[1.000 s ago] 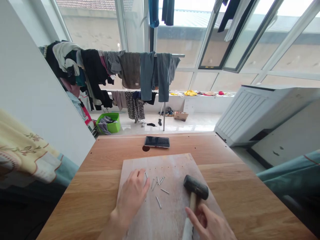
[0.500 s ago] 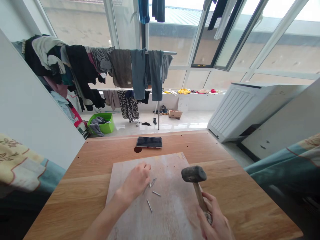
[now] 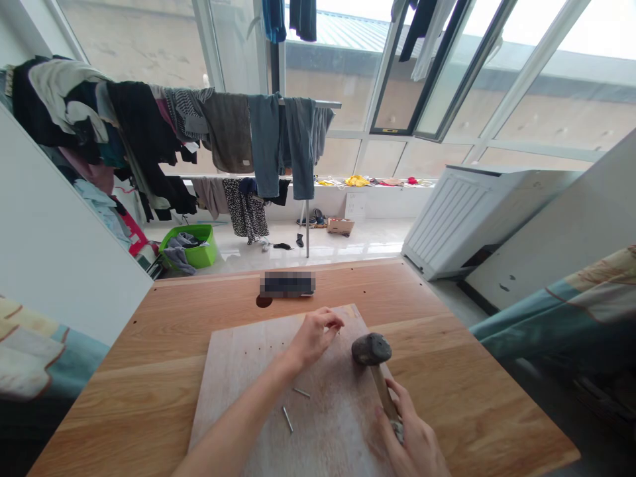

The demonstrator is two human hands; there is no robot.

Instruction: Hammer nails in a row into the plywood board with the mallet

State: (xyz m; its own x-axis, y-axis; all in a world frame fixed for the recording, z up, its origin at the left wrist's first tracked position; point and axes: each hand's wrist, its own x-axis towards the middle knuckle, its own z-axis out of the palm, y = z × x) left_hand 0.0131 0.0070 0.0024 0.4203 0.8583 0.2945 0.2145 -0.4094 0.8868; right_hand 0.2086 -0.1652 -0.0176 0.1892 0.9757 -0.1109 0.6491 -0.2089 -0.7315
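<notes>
My right hand (image 3: pixel 411 427) is wrapped around the wooden handle of a hammer (image 3: pixel 371 349). Its dark, blocky head is raised at the right edge of a pale wooden board (image 3: pixel 328 424). Over the far right part of that board, my left hand (image 3: pixel 314 336) has its thumb and fingers pinched together; whatever is between them is too small to make out. One nail (image 3: pixel 301 393) lies on the board just right of my left forearm, and a second nail (image 3: pixel 287 420) lies nearer to me. My left arm covers part of the board, including where other nails lay. Small holes dot its far side.
The board rests on a wooden table (image 3: pixel 124 391). Beyond it, a blurred-out phone (image 3: pixel 287 283) lies beside a round hole (image 3: pixel 264 301). Past the table stand a clothes rack with laundry (image 3: pixel 231 132), a green basin (image 3: pixel 201 254) and a white ribbed cabinet-like unit (image 3: pixel 447 218).
My left hand has moved right and away from me, from the nails to the board's far right part. The hammer stays in my right hand. The view has shifted slightly right.
</notes>
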